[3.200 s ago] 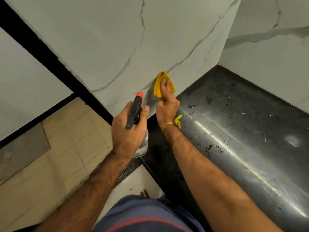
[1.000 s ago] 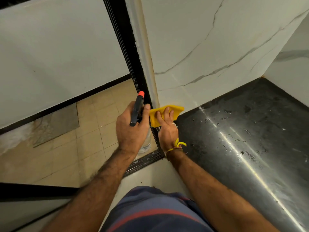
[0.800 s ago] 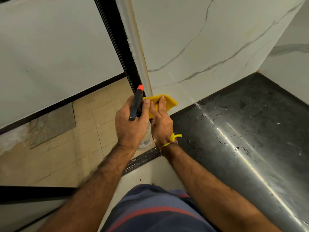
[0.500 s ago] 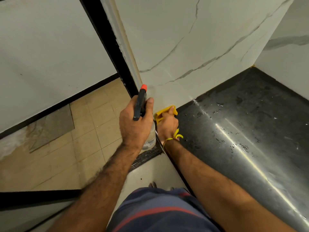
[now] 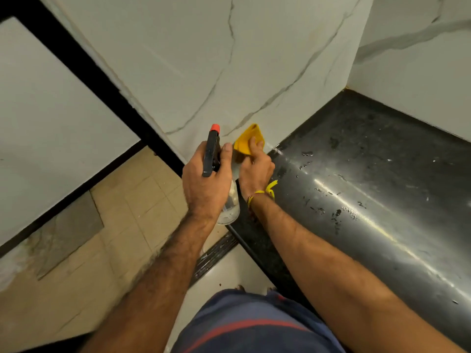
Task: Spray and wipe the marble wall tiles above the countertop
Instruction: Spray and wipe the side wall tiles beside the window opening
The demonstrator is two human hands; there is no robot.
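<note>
The right hand [image 5: 256, 169] presses a yellow cloth [image 5: 248, 140] low on the marble wall tiles [image 5: 254, 72], just above the table [image 5: 369, 174]; the left hand [image 5: 206, 179] grips the spray bottle [image 5: 212, 149] (nozzle towards the wall). Wiping looks underway, upper tiles probably remaining.

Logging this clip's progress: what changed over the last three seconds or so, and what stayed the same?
The right hand slid the yellow cloth left along the marble wall to its outer edge, dipped low, and now presses it on the wall's bottom strip just above the black countertop. Nothing was picked up or released. The left hand still grips the spray bottle, nozzle toward the wall.
</note>
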